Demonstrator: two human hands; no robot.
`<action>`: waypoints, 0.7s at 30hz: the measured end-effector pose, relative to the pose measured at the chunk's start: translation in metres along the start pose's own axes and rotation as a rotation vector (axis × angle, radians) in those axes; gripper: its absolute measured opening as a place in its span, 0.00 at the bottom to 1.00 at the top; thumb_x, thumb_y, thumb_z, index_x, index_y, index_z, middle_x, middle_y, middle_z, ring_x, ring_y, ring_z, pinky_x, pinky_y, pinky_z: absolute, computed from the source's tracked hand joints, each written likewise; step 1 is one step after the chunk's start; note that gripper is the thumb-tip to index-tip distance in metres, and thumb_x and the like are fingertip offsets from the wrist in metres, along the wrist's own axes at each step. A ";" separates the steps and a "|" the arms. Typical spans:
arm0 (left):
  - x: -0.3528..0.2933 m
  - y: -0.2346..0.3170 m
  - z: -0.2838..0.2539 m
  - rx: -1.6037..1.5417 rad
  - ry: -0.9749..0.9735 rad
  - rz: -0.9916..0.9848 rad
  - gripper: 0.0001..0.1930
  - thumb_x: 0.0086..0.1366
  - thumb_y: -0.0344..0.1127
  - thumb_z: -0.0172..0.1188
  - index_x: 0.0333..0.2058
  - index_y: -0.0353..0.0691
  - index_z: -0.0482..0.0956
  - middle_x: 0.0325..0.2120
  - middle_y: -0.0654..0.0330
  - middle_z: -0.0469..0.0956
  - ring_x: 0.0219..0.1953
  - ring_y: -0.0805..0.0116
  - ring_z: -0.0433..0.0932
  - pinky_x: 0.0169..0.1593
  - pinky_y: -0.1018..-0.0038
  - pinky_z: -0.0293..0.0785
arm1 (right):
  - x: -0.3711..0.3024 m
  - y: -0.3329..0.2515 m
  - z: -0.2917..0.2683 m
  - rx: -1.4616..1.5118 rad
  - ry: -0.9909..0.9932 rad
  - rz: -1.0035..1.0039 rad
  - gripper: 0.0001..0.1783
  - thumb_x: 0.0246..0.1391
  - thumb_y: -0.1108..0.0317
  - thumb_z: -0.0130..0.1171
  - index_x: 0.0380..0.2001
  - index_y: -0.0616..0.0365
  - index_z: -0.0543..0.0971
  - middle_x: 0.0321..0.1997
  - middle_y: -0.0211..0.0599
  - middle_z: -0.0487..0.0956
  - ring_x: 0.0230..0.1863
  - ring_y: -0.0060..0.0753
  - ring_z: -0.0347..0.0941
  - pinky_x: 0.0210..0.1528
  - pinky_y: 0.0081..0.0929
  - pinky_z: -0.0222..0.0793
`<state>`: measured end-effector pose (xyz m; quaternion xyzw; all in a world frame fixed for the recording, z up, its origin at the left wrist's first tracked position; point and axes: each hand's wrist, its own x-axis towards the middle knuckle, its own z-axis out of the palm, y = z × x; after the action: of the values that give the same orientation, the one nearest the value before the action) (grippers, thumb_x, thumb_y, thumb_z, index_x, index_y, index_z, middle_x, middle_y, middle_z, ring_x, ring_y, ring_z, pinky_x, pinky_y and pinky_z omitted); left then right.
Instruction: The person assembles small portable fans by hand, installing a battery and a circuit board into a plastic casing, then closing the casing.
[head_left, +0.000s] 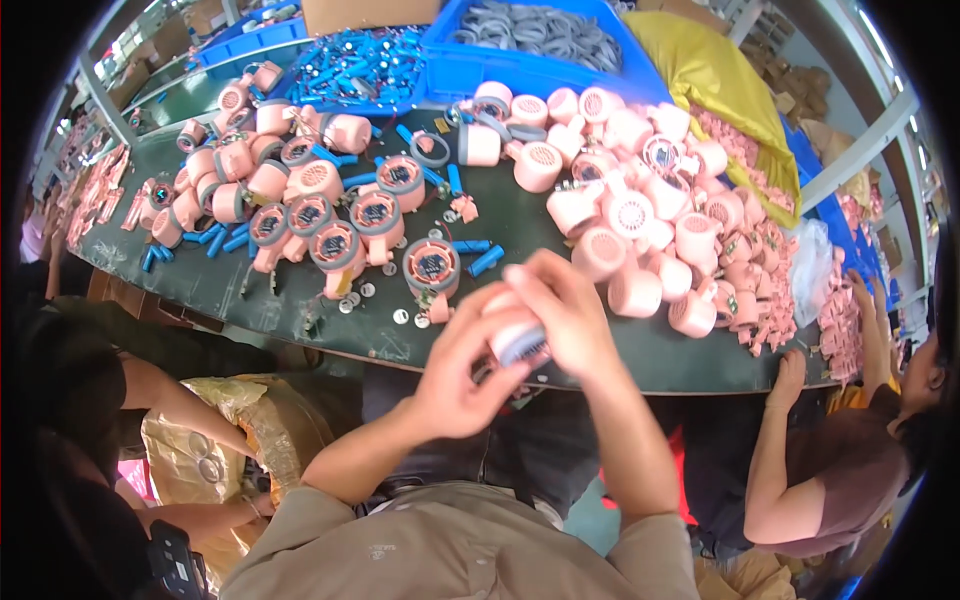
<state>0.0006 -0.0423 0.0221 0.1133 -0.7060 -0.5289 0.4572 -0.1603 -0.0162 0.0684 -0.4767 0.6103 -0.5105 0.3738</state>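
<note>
Close above the table's near edge, both hands hold a small pink fan housing (518, 345) with a grey ring round its lower rim. My left hand (452, 368) wraps it from the left, fingers curled under and along the side. From the right and above, my right hand (572, 318) grips it, partly covering its top. Just beyond my hands lies an open pink housing (432, 266) with a dark inside and grey ring. Next to it rest blue cylindrical cells (487, 261). Small white discs (401, 316) lie to the left of my hands.
Ringed housings (335, 245) crowd the dark green table (480, 215) on the left; closed ones (632, 212) heap on the right beside small pink parts (775, 300). Behind stand blue bins of wired cells (365, 70) and grey rings (540, 35), plus a yellow sack (705, 70). People work on both sides.
</note>
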 end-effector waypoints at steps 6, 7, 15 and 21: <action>0.026 -0.008 -0.028 0.074 0.127 0.074 0.23 0.63 0.29 0.60 0.58 0.35 0.73 0.63 0.44 0.63 0.64 0.50 0.66 0.64 0.63 0.63 | 0.055 -0.024 0.031 -0.006 -0.040 0.002 0.39 0.67 0.37 0.42 0.33 0.66 0.83 0.28 0.41 0.83 0.33 0.29 0.80 0.40 0.27 0.73; 0.025 -0.008 -0.031 0.141 0.102 0.075 0.23 0.62 0.30 0.62 0.57 0.35 0.74 0.62 0.44 0.64 0.64 0.48 0.66 0.64 0.62 0.63 | 0.054 -0.021 0.033 0.024 -0.040 -0.044 0.39 0.69 0.39 0.40 0.33 0.67 0.83 0.30 0.39 0.83 0.34 0.28 0.79 0.41 0.26 0.73; 0.031 0.028 -0.040 0.646 0.042 -0.068 0.21 0.68 0.32 0.53 0.59 0.37 0.70 0.57 0.40 0.68 0.52 0.38 0.74 0.53 0.56 0.74 | 0.144 -0.047 0.013 -0.703 0.302 -0.423 0.20 0.57 0.51 0.60 0.30 0.58 0.85 0.33 0.51 0.81 0.38 0.51 0.79 0.41 0.44 0.72; 0.047 0.010 -0.050 0.980 -0.177 -0.163 0.16 0.65 0.29 0.53 0.52 0.39 0.74 0.45 0.46 0.78 0.38 0.40 0.79 0.41 0.52 0.75 | 0.221 -0.001 -0.028 -1.431 0.162 -0.184 0.18 0.45 0.58 0.66 0.40 0.52 0.84 0.45 0.43 0.82 0.54 0.50 0.74 0.57 0.45 0.66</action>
<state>0.0154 -0.1006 0.0564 0.3244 -0.8961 -0.1769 0.2458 -0.2457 -0.2214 0.0816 -0.6146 0.7780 -0.0494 -0.1205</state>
